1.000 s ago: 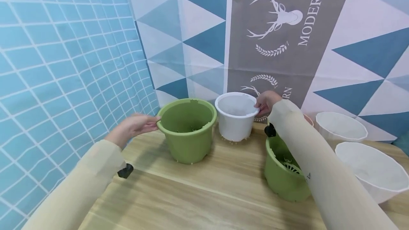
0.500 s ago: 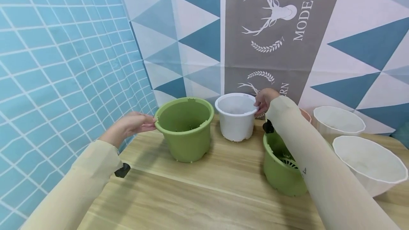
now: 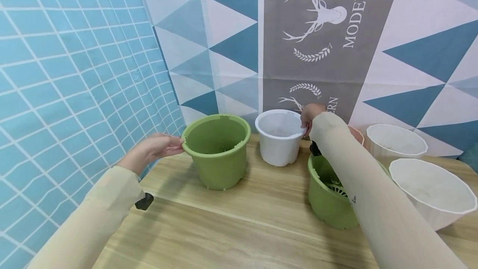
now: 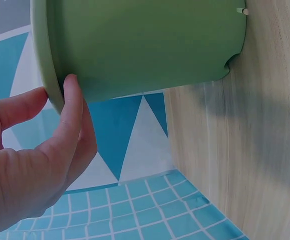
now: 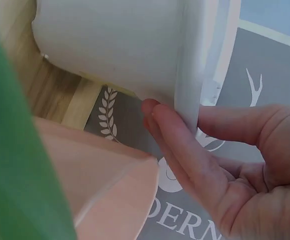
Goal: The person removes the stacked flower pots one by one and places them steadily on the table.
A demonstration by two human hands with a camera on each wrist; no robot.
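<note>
My left hand [image 3: 157, 146] pinches the left rim of a large green flowerpot [image 3: 220, 169], thumb at the lip and fingers under it in the left wrist view. That pot stands upright on the wooden table. Just right of it and further back is a smaller white flowerpot [image 3: 280, 148], also upright. My right hand [image 3: 311, 115] pinches its right rim; in the right wrist view the thumb [image 5: 234, 122] is on the inner side and the fingers [image 5: 179, 135] lie outside. Small notches show along the white pot's base.
A second green flowerpot [image 3: 325, 202] with a slotted bottom stands under my right forearm, partly hidden. Behind it is a peach pot [image 3: 356, 134]. Two white faceted pots [image 3: 397, 140] stand at the right. Patterned cloth hangs behind, blue tiled cloth [image 3: 74, 74] at the left.
The white flowerpot has shifted slightly right with my right hand, widening the gap to the green pot. My left hand keeps its grip on the green rim. The head view has tilted a little.
</note>
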